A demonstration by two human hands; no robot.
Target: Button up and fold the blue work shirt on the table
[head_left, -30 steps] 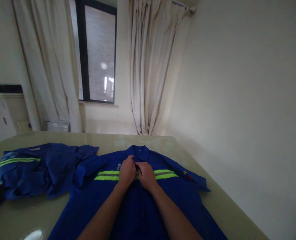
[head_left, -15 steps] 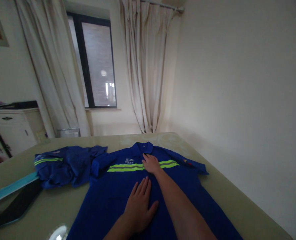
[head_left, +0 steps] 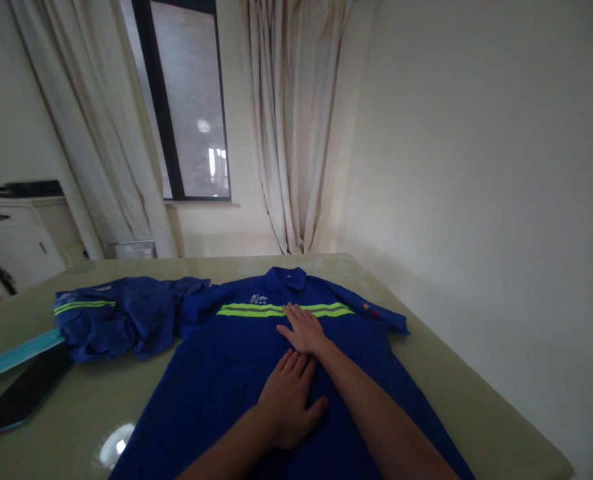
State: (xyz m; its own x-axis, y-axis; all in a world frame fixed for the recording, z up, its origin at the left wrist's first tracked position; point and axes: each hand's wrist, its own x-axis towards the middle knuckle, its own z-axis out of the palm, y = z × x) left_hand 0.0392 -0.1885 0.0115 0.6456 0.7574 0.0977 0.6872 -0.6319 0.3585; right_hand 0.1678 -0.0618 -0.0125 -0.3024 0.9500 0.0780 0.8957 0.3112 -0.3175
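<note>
A blue work shirt with a yellow-green reflective stripe across the chest lies spread flat, front up, on a beige table, its collar toward the window. My left hand rests flat on the shirt's middle, fingers together and extended. My right hand lies flat on the button line just below the stripe, a little farther away. Neither hand holds anything.
A second blue garment with the same stripe lies crumpled at the left of the table. A dark flat object with a light blue edge sits at the table's left edge. Behind are curtains, a window and a white cabinet.
Both hands left the placket near the collar. My left hand dropped back and flattened on the shirt's middle; my right hand slid down from the stripe toward it.
</note>
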